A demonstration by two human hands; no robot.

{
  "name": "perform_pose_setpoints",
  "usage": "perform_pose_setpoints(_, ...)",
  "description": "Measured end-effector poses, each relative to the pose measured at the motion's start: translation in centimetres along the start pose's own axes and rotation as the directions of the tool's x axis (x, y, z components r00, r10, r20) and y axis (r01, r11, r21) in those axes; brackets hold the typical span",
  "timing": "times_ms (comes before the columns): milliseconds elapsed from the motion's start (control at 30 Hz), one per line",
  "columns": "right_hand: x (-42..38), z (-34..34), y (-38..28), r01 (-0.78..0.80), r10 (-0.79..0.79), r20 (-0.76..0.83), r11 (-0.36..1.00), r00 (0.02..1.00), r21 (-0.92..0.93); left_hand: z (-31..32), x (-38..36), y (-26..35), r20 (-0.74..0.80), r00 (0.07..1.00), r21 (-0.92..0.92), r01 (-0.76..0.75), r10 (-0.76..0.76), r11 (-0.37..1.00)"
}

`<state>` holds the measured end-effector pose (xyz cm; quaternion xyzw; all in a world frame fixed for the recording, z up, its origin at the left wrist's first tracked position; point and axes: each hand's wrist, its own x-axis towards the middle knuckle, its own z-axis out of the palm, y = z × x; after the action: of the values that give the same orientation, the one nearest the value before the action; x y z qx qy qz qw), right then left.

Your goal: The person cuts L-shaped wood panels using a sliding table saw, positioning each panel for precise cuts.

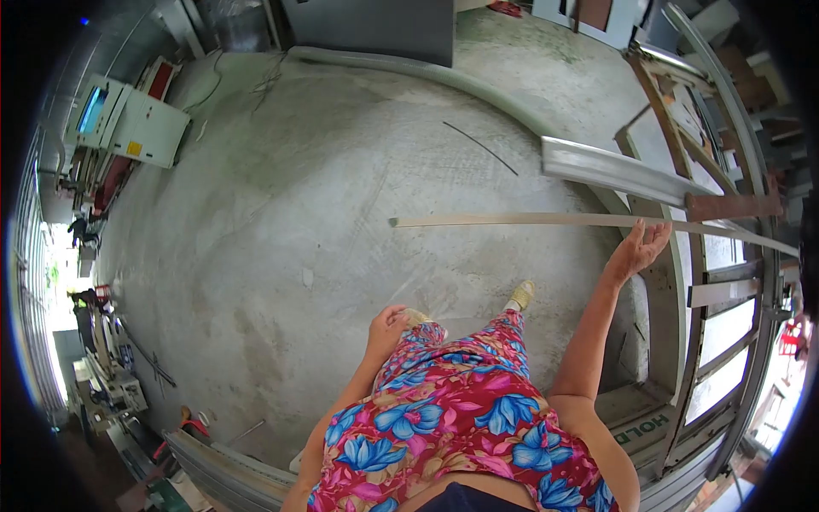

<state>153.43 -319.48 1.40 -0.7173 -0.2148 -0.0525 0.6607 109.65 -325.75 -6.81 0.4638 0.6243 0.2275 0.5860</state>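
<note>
A long, thin beige strip (pixel 512 218) stretches sideways above the floor and past the metal frame on the right. My right hand (pixel 638 250) reaches out to it, thumb and fingers closed at the strip's edge. The strip's left end is free and has a small dark tip. My left hand (pixel 388 329) hangs low in front of my left thigh, its fingers loosely curled with nothing visible in them. Just beyond my right hand lie a silvery metal profile (pixel 614 166) and a reddish-brown bar (pixel 732 206).
A metal rack (pixel 695 316) with crossbars stands close on my right. A dark thin rod (pixel 480 148) lies on the concrete floor (pixel 256 230). At the far left is a white machine cabinet (pixel 141 124); a long pale tube (pixel 426 72) curves across the back.
</note>
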Motion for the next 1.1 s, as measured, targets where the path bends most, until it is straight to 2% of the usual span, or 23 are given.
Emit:
perform_pose_setpoints(167, -6.9, 5.1, -3.3, -0.040, 0.029, 0.062, 0.982, 0.998, 0.183, -10.4, -2.8, -7.1, -0.199, 0.960, -0.163, 0.166, -0.198, 0.973)
perform_pose_setpoints(300, -9.4, 8.9, -8.0, -0.005, -0.006, 0.052, 0.974, 0.999, 0.224, -15.4, -2.6, -9.2, -0.242, 0.909, -0.355, 0.242, -0.339, 0.903)
perform_pose_setpoints(467, -10.8, 13.9, -11.9, -0.030, 0.029, 0.008, 0.950, 1.000, 0.310, -19.6, 2.2, -8.4, -0.188, 0.934, -0.425, 0.200, -0.302, 0.883)
perform_pose_setpoints(567, -10.7, 17.1, -11.1, -0.055, 0.082, -0.044, 0.900, 0.996, 0.432, -22.8, 6.5, -6.8, -0.148, 0.958, -0.412, 0.168, -0.247, 0.896)
perform_pose_setpoints(667, -11.7, 20.6, -15.4, -0.283, 0.276, 0.099, 0.778, 0.956, 0.561, -27.1, 11.4, -6.1, -0.185, 0.949, -0.367, 0.176, -0.257, 0.913)
perform_pose_setpoints(700, -12.2, 22.1, -18.2, -0.314, 0.281, 0.146, 0.772, 0.948, 0.552, -28.9, 12.8, -6.1, -0.212, 0.939, -0.350, 0.187, -0.272, 0.918)
perform_pose_setpoints(733, -12.5, 23.3, -20.0, -0.323, 0.173, 0.292, 0.721, 0.941, 0.613, -30.8, 13.8, -6.6, -0.239, 0.930, -0.308, 0.199, -0.278, 0.930)
perform_pose_setpoints(800, -12.8, 25.7, -23.6, -0.366, -0.098, 0.516, 0.594, 0.851, 0.716, -34.9, 15.8, -7.5, -0.295, 0.914, -0.225, 0.218, -0.280, 0.950)
perform_pose_setpoints(867, -14.8, 28.4, -30.8, -0.302, -0.471, 0.522, 0.465, 0.712, 0.832, -38.3, 17.4, -7.4, -0.357, 0.890, -0.178, 0.234, -0.284, 0.956)
perform_pose_setpoints(933, -17.1, 30.5, -37.2, -0.308, -0.652, 0.444, 0.320, 0.615, 0.896, -41.2, 18.7, -8.3, -0.400, 0.856, -0.175, 0.280, -0.328, 0.944)
perform_pose_setpoints(1000, -17.3, 30.3, -41.8, -0.499, -0.611, 0.674, 0.467, 0.414, 0.730, -43.4, 20.4, -9.8, -0.430, 0.807, -0.219, 0.342, -0.405, 0.914)
perform_pose_setpoints(1100, -18.8, 30.6, -48.0, -0.639, -0.296, 0.837, 0.545, 0.460, 0.543, -45.5, 23.5, -10.8, -0.366, 0.792, -0.222, 0.437, -0.489, 0.872)
